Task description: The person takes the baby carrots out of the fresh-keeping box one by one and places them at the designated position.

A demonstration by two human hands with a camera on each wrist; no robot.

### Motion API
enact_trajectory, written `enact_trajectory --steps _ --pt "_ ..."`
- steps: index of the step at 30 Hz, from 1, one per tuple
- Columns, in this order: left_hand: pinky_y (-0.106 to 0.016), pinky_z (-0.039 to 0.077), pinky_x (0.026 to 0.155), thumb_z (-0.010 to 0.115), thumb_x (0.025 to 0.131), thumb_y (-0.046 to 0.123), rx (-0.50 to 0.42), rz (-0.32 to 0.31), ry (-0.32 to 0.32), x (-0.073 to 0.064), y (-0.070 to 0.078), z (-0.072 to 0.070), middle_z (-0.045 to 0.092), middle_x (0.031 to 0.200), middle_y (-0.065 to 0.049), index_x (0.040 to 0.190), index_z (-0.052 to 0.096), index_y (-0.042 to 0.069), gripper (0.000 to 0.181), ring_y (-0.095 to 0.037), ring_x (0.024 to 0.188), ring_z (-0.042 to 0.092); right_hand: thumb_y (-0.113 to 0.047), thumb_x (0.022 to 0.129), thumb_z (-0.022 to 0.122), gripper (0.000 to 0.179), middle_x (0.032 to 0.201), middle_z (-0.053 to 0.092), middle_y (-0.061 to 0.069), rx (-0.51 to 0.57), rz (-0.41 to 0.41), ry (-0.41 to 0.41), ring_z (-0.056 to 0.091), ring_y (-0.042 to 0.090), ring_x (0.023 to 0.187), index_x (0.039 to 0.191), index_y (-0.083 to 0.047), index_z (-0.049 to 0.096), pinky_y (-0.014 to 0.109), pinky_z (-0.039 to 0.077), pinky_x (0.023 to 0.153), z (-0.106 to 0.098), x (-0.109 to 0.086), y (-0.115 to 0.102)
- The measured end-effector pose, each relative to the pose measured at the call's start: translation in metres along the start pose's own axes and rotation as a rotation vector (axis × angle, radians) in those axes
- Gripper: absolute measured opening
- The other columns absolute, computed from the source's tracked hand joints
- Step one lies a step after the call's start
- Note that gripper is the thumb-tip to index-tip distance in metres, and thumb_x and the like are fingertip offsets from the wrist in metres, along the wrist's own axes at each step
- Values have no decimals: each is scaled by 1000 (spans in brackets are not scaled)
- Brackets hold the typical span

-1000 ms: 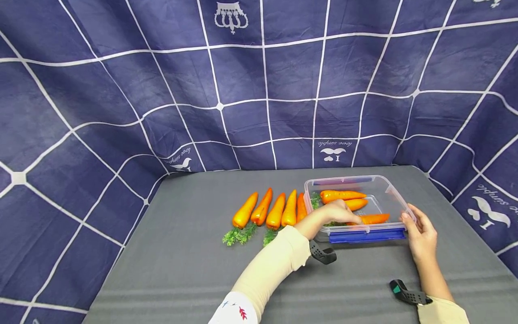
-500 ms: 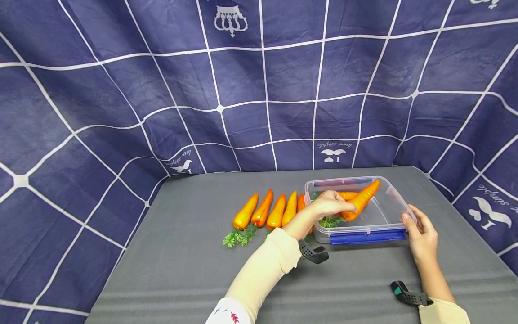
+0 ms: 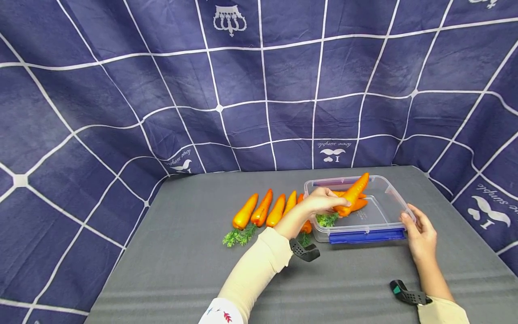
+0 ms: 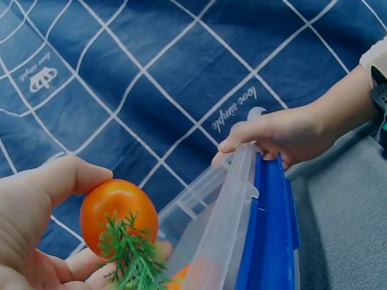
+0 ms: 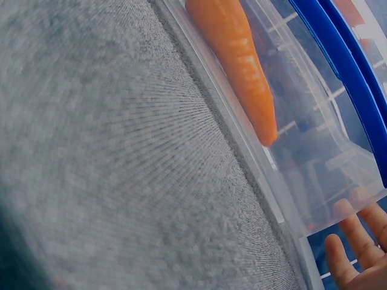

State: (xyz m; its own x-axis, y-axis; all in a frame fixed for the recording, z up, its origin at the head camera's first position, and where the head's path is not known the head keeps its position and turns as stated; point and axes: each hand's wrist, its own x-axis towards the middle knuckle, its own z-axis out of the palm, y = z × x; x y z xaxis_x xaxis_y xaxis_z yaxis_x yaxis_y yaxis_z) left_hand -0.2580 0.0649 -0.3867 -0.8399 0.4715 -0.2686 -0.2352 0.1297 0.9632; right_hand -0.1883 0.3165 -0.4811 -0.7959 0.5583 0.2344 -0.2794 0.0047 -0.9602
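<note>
Under the left hand [image 3: 321, 201], pinching an orange tapered carrot [image 3: 355, 190], the seemingly part-filled clear plastic box [image 3: 389, 202], right hand [image 3: 422, 236] gripping; loose carrots [image 3: 244, 213] remain.

By the head camera, the left hand [image 3: 322, 201] and the right hand [image 3: 422, 235] are viewed from above and behind, the curtain [image 3: 238, 76] faced beyond them. By the left wrist camera, tilted, the left hand is framed very near and the right hand faced across the box [image 4: 233, 205]. By the right wrist camera, steeply tilted, the table [image 5: 121, 151] and box are viewed closely, just beside the right fingers [image 5: 357, 241]. Box and right hand are shared by all views; left hand and carrot [image 3: 356, 191], by head and left wrist.
</note>
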Motion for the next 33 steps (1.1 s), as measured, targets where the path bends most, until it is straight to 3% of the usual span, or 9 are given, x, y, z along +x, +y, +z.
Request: enact_trajectory --steps 6,8,14,26,33 --pt "-34 56 74 77 81 17 5 -23 42 -3 2 -9 64 72 0 66 62 11 23 -16 65 61 5 92 61 31 80 70 -14 30 -28 -8 65 -3 71 118 -9 69 6 45 64 2 -1 -1" --pt "-34 56 76 76 82 17 3 -18 27 -6 3 -12 64 71 -1 67 63 10 22 -16 66 61 5 92 60 31 81 71 -14 37 -34 -10 65 -3 71 118 -8 69 6 45 63 2 -1 -1" --pt "-24 53 66 72 85 18 -34 -12 -27 -15 7 -19 64 68 1 67 65 11 20 -13 63 61 6 92 59 31 82 70 -14 47 -49 -15 65 -3 70 119 -7 68 7 45 62 1 0 0" --pt "-23 47 58 71 86 17 -73 -12 37 -24 8 -29 62 71 2 77 65 12 12 -13 62 56 6 92 59 32 81 71 -15 37 -28 -16 65 -3 71 120 -8 68 7 44 62 1 1 1" --pt "-19 43 50 71 86 16 -128 10 54 -34 7 -39 66 72 1 80 65 10 10 -11 59 60 5 92 61 33 78 70 -14 20 -5 0 65 -3 71 121 -9 68 7 45 62 0 1 2"
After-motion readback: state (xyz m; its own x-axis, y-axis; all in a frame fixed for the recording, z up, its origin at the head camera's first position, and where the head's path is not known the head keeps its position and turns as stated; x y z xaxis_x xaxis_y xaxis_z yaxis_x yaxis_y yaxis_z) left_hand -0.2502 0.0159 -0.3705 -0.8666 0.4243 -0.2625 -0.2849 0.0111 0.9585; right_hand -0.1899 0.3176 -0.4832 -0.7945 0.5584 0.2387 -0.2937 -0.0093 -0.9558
